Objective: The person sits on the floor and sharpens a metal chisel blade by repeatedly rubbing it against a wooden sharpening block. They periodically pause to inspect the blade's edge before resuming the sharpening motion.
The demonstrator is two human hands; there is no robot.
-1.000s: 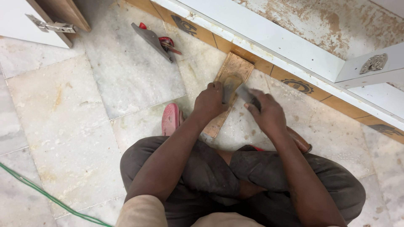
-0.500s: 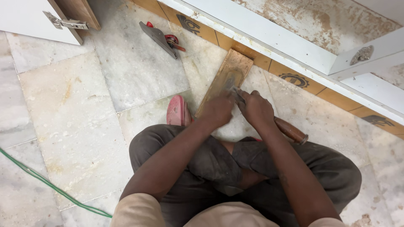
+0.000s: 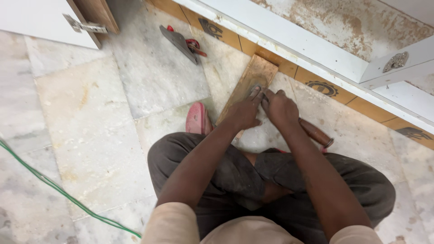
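From the head view, the left hand (image 3: 244, 113) and right hand (image 3: 280, 107) sat side by side, fingers curled and pressing down on a wooden board (image 3: 247, 86) whose long axis ran away from the person toward the cabinet base (image 3: 289, 31); a wooden-handled tool (image 3: 315, 133) lay just right
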